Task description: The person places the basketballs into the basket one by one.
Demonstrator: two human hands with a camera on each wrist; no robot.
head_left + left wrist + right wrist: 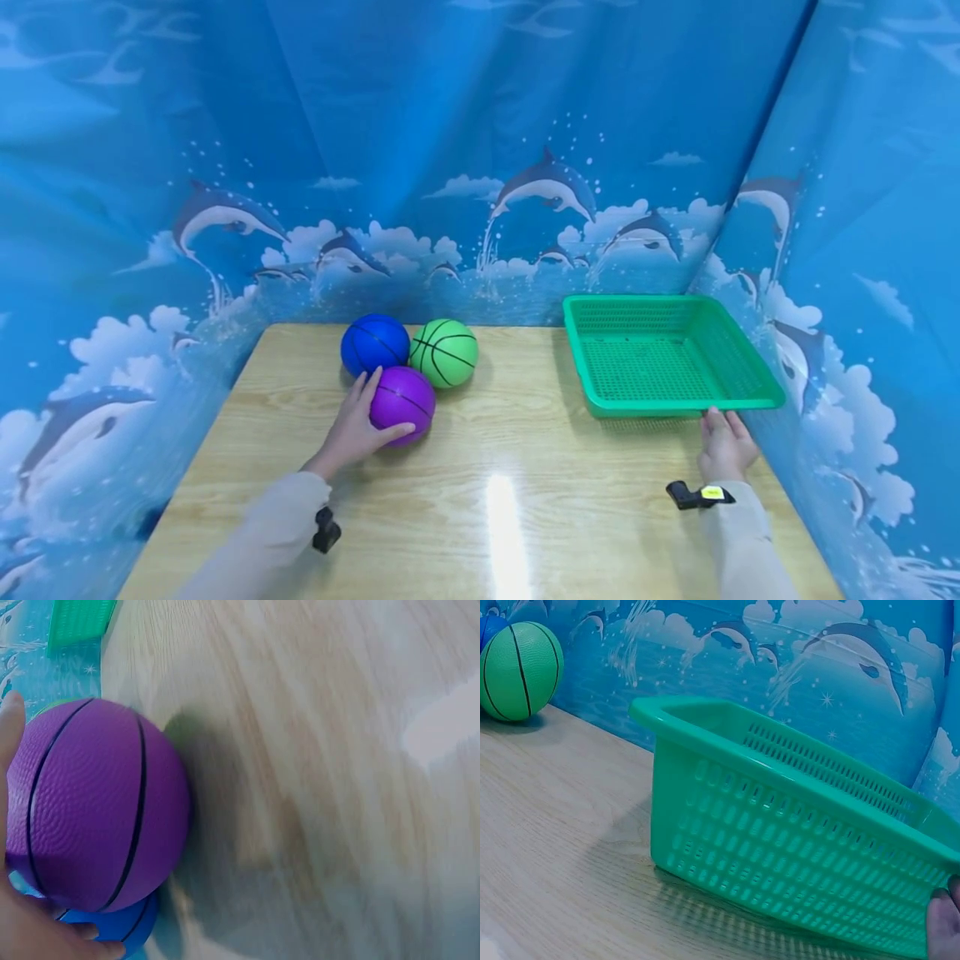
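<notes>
My left hand [358, 423] grips a small purple basketball [403, 406], fingers along its left side and thumb across its near side. Close behind that ball sit a blue basketball [374, 344] and a light green one [445, 353], both with black lines. In the left wrist view, the purple ball [105, 806] covers most of the blue ball [124, 926]. At the right, my right hand [726, 446] holds the near rim of a green perforated plastic basket [675, 408]. Its fingertips [943, 919] show against the basket's side in the right wrist view. No balls lie in the basket.
Everything rests on a light wooden table [525, 433]. Blue curtains [465, 167] with printed dolphins stand along its back and sides, close to the basket's right end. Light reflects in a bright strip on the tabletop near the front.
</notes>
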